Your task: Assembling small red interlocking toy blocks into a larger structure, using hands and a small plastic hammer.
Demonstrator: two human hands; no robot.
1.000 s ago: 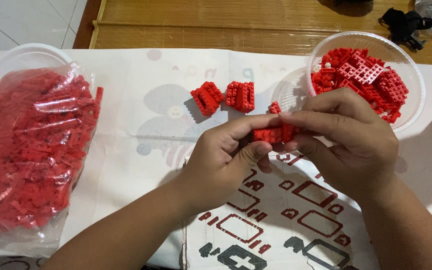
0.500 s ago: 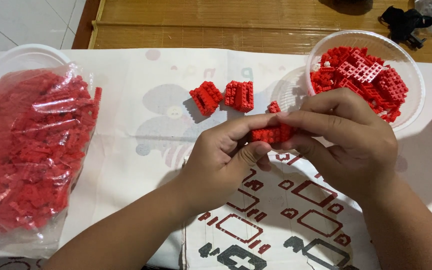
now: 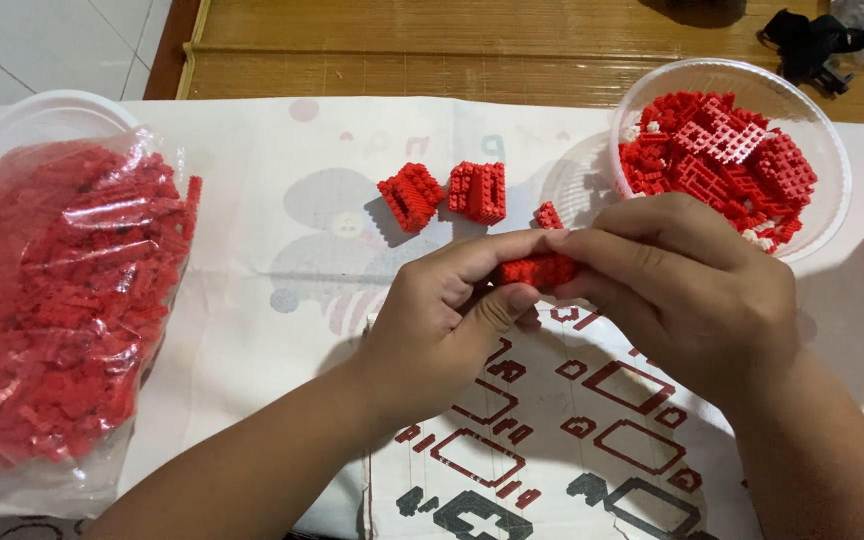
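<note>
Pinching a small red brick assembly [image 3: 537, 270] from both sides, the left hand [image 3: 442, 325] and right hand [image 3: 687, 290] meet above a printed instruction sheet [image 3: 572, 450], fingertips clamped on the piece. Two built red blocks [image 3: 444, 194] lie just beyond on the pale cloth [image 3: 282, 250]. Clear bowl [image 3: 832, 190] of red pieces sits far right; a plastic bag of loose red bricks [image 3: 52, 300] far left.

Home floor — tiles [image 3: 12, 50], bamboo mat [image 3: 402, 40], cartoon sheet [image 3: 302, 230]
</note>
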